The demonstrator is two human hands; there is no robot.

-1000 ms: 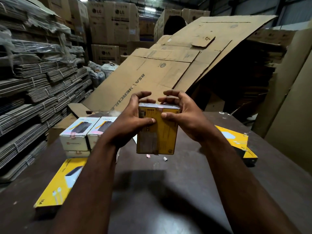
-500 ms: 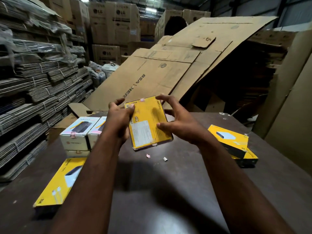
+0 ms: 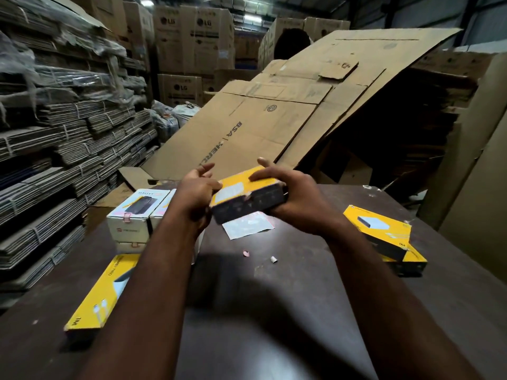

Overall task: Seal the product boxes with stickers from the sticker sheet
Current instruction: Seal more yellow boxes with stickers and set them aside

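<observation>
Flat yellow-and-black cardboard product box [image 3: 247, 198] raised between both hands over the dark table [image 3: 274, 311].
The right hand [image 3: 296, 198] grips its right end; the left hand [image 3: 196, 197] touches its left corner by the thumb, fingers spread loose. A white sticker sheet [image 3: 247, 224] lies just beneath.

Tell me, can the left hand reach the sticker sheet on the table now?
Probably yes. The left hand seems to hold nothing, and the sticker sheet lies close below it. The yellow box, gripped by the right hand, hangs over the sheet's far part only.
</observation>
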